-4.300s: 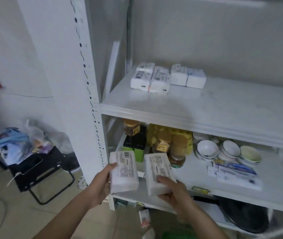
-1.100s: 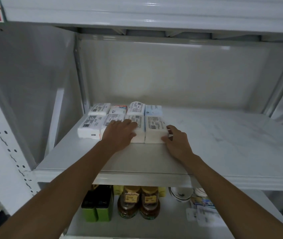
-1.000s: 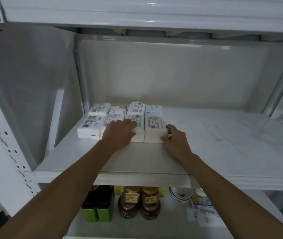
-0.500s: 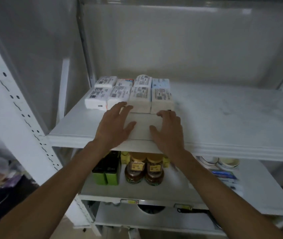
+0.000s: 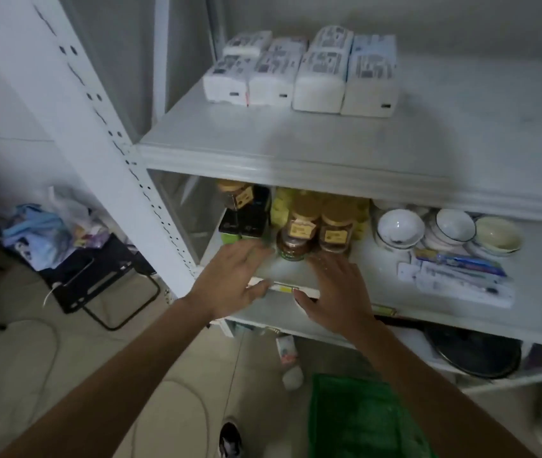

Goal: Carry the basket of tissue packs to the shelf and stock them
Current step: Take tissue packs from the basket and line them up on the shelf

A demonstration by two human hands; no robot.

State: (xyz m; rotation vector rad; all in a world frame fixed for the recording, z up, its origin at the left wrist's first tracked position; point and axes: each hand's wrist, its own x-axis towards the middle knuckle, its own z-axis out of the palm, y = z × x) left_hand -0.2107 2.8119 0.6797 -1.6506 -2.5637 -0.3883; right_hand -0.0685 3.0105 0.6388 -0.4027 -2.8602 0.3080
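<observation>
Standing tall across the view, the white metal shelf (image 5: 296, 150) holds the stocked tissue packs (image 5: 299, 71) on its upper board, eight of them pushed together in two rows at the back left, touching one another. On the board below sit brown jars (image 5: 315, 226) with gold lids, a dark green box (image 5: 243, 226) to their left, white bowls (image 5: 401, 226) to their right, and flat packets (image 5: 458, 279) in front of the bowls. At the bottom of the view, on the floor, a green basket (image 5: 355, 421) lies between the forearms, blurred; its contents cannot be made out. A black folding stool (image 5: 97, 279) with bags on it stands at left. The left hand (image 5: 233, 279) and right hand (image 5: 335, 285) hover in front of the lower board with fingers spread and relaxed, holding nothing.
</observation>
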